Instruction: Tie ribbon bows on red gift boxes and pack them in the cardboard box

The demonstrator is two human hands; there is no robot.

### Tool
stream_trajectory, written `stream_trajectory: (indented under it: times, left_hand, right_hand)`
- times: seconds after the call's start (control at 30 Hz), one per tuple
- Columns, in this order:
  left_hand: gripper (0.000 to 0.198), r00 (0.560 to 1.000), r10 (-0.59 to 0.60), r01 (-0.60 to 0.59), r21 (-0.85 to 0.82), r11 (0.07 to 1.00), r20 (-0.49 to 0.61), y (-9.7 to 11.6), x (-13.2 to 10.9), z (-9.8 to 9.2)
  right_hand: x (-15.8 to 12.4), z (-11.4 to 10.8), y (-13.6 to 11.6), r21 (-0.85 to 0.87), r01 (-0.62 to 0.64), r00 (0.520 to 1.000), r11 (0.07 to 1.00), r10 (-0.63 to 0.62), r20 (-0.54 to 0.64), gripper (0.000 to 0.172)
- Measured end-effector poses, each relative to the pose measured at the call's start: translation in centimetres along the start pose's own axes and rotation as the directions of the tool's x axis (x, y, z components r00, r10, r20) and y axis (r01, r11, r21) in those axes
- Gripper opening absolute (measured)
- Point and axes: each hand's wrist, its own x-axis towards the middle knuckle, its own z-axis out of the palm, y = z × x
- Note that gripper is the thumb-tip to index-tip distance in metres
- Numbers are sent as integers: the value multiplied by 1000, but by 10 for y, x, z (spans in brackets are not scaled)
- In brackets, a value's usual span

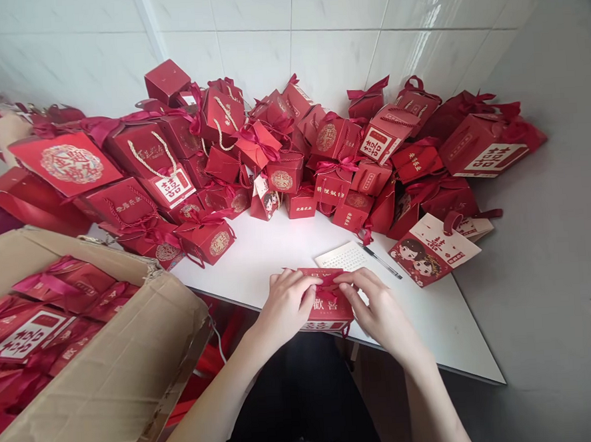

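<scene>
A small red gift box with light Chinese lettering sits at the table's front edge, right before me. Across its top runs a dark red ribbon. My left hand pinches the ribbon from the left, thumb and forefinger together. From the right, my right hand pinches the ribbon's other side, its fingers bent beside the box. A loop of red cord hangs at the box's lower right corner. The fingers partly hide the knot or bow. Just behind the box lie a printed paper card and a black pen.
Many red gift boxes with ribbons and cords are heaped along the tiled wall. An open cardboard box holding more red boxes stands at left. A cartoon-printed box lies right. Another person's hand shows far left.
</scene>
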Motion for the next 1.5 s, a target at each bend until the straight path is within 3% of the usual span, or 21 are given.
stream_trajectory:
  times: [0.13,0.33,0.47,0.7,0.8,0.97,1.2,1.4,1.5]
  left_hand:
    - [25,1000,0,0,-2,1000,-1,0,0,0]
    - [25,999,-36,36,-8,999,36,0,1,0]
    - [25,999,-29,29,-4,1000,37,-1,1,0]
    - [25,1000,-14,14,1,1000,28,0,1,0]
    - [25,999,-21,21,1,1000,29,0,0,0]
    - [26,998,-33,33,-1,999,50,0,1,0]
    - [24,998,-33,33,-7,999,62,0,1,0]
    - [23,999,-12,10,42,999,52,-1,1,1]
    - [23,999,-4,3,25,1000,42,-1,1,2]
  right_hand:
    - [8,-11,3,-23,96,981,995,-90,174,15]
    - [13,-12,-3,-35,163,943,986,-145,300,16]
    - [14,-9,-5,-13,148,950,989,-139,281,11]
    - [12,-8,3,42,-27,989,999,21,146,13]
    - [9,-9,2,57,-16,990,998,8,140,9]
    - [14,-11,-5,2,84,967,996,-82,240,15]
    - [32,-16,-15,-239,110,907,965,1,420,9]
    - [38,-19,-22,-161,275,882,948,-182,435,12]
    - [39,-22,-22,-184,281,872,942,-171,458,7]
